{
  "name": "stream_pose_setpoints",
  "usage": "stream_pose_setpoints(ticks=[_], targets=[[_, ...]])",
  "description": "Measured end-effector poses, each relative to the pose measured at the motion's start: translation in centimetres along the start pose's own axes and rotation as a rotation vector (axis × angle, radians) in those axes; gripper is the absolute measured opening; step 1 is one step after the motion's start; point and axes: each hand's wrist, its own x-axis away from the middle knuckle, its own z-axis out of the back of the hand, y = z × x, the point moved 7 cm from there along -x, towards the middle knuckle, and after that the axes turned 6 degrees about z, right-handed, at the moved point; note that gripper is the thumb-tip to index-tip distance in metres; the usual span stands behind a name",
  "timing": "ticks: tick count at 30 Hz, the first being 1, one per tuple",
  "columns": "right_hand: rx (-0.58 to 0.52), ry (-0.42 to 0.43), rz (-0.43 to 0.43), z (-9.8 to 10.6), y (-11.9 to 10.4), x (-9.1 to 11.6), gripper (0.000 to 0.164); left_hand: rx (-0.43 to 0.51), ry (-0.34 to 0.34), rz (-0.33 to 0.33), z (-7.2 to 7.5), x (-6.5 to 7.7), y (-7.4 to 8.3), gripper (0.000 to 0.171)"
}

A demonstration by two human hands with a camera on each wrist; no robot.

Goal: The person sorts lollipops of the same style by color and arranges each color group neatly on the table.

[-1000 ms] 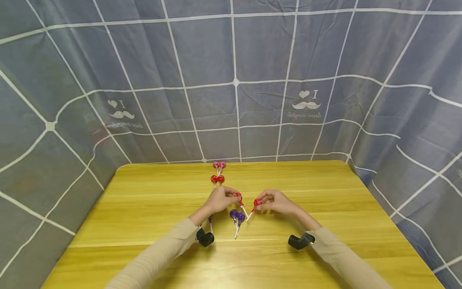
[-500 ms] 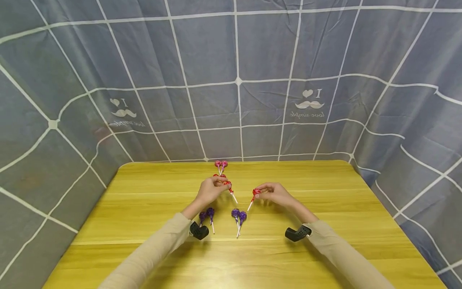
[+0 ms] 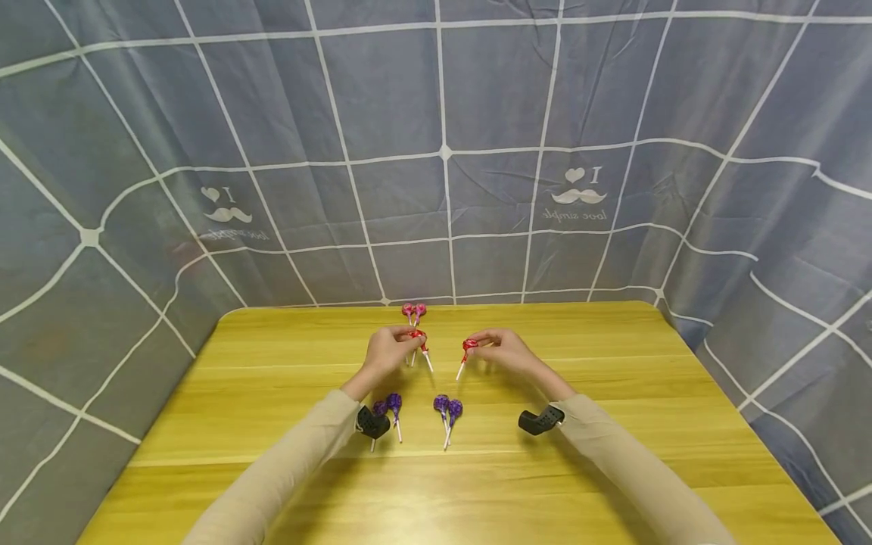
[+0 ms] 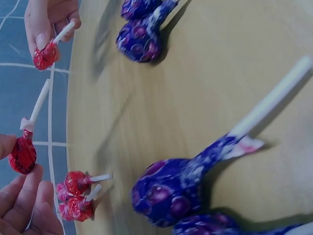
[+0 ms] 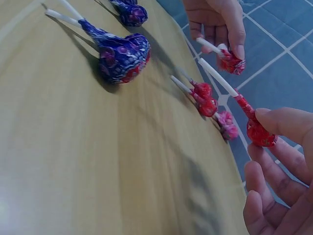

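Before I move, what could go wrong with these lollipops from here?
The left hand might nudge the red pair lying near it, which it partly hides in the head view. The black left-wrist camera overlaps the left purple pair in that view, so lowering it could disturb them. The right hand pinches its lollipop by the round wrapped head, so it might slip or twist.
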Motion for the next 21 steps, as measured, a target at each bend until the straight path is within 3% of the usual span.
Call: stream_pose_setpoints(ticks=[6, 12, 21], targets=[[0.029, 0.03, -0.002, -0.1, 0.0, -1.6, 0.035, -0.023, 0.029, -0.016, 0.2, -0.6, 0.1, 0.035], [0.082, 0.018, -0.013, -0.2, 0.0, -2.9, 0.035, -0.08, 0.019, 0.012, -0.9, -1.3, 0.0, 0.035], [0.1, -0.005, -0.003, -0.6, 0.8, -4.2, 0.035, -0.154, 0.025, -0.023, -2.3, -2.0, 0.0, 0.033]])
